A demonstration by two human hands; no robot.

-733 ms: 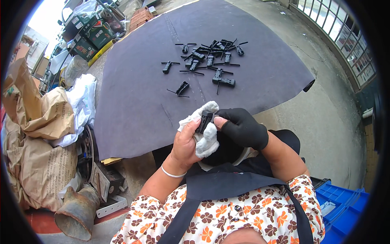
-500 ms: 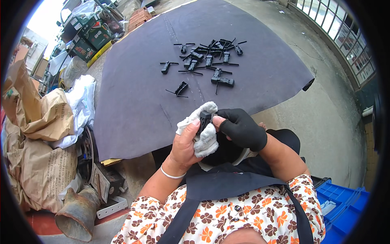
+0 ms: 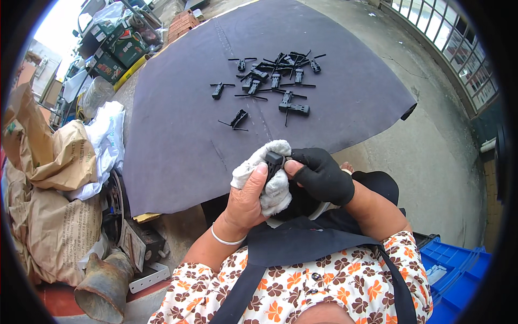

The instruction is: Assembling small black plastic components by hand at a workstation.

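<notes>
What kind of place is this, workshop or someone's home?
Most likely an informal workshop yard or work floor, not a home room. A dark felt mat lies spread over bare concrete, with a batch of small black parts scattered on it. Brown paper sacks, stacked cartons and a blue plastic crate stand around it.

Bright, even daylight with soft, faint shadows; the sky at far left is blown out white. Fisheye bending and dark vignette ring the edges; focus is sharp.

Both hands (image 3: 286, 183) grip black part (image 3: 273, 161) w/ cloth (image 3: 272, 189).
</notes>
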